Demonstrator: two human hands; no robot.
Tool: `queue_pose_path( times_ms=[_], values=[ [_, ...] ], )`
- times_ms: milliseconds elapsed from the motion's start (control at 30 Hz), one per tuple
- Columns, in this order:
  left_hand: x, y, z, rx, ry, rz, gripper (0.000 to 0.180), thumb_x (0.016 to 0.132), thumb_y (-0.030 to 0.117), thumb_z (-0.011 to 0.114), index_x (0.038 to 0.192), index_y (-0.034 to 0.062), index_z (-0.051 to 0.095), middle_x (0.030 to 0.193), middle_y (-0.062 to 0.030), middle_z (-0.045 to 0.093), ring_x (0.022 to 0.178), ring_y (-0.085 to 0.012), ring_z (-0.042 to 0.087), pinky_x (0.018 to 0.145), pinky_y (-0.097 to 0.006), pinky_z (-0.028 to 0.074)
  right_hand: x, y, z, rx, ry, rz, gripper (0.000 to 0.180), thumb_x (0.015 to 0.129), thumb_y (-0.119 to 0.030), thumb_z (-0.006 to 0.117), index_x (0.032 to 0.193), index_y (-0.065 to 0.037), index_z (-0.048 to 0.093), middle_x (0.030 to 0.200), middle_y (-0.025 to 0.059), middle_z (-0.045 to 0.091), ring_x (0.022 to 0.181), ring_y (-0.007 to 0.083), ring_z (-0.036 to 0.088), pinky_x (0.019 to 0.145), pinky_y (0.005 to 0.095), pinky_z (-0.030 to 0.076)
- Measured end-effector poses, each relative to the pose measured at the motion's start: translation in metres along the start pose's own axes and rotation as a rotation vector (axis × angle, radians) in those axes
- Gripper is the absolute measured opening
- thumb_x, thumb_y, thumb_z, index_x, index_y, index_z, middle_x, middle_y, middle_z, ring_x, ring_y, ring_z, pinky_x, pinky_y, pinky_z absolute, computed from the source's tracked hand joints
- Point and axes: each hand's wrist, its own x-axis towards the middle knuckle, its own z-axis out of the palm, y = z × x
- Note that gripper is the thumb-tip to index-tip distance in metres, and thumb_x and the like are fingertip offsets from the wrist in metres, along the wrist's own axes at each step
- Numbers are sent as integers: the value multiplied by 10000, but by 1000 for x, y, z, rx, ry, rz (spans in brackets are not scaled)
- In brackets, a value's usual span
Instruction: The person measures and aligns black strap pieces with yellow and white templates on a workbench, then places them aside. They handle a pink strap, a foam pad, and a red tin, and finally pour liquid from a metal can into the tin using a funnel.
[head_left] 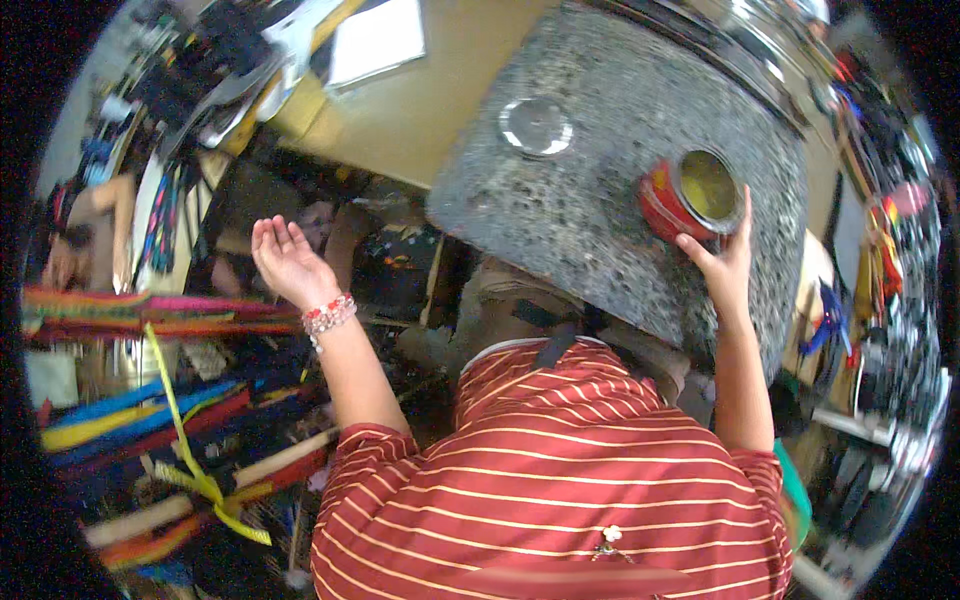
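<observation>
On the dark speckled stone slab, a red open-topped can leans slightly, its yellowish inside showing. My right hand grips it, thumb on the near side and fingers along the right side. Whether the can's base touches the slab, I cannot tell. A round, clear or silvery disc like a lid lies flat on the slab, left of the can. Out to the left and off the slab, my left hand is held palm up with its fingers stretched out and nothing in it. A beaded bracelet circles that wrist.
A tan tabletop stretches beyond the slab, with a white sheet on it. Colourful strips and a yellow ribbon are at the left. Another person's arm shows at the far left. Cluttered goods line the right.
</observation>
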Motion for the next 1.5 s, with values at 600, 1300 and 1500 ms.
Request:
queue_pose_path(
  times_ms=[600,1300,1500],
  values=[
    [-202,-38,168,5,-873,64,237,944,35,446,1175,-15,457,1205,-112,490,1131,-213,487,979,-368,396,-336,150,-222,104,1336,520,150,892,-168,527,795,-78,598,670,36,595,589,100,546,523,249,428],
    [-177,-86,-76,1497,-1309,249,157,842,145,575,846,-3,626,717,-157,625,635,-295,591,607,-387,461,-323,518,-139,-394,149,1406,317,846,-288,589,969,-12,683,1122,216,623,1088,339,592,938,409,472],
    [-153,-131,-147,1648,-932,286,155,845,130,561,847,-23,586,690,-156,531,590,-257,510,595,-386,434,-316,519,-127,-414,93,1684,338,824,-307,606,1001,-24,659,1140,212,610,1100,340,582,943,418,467]
  ],
)
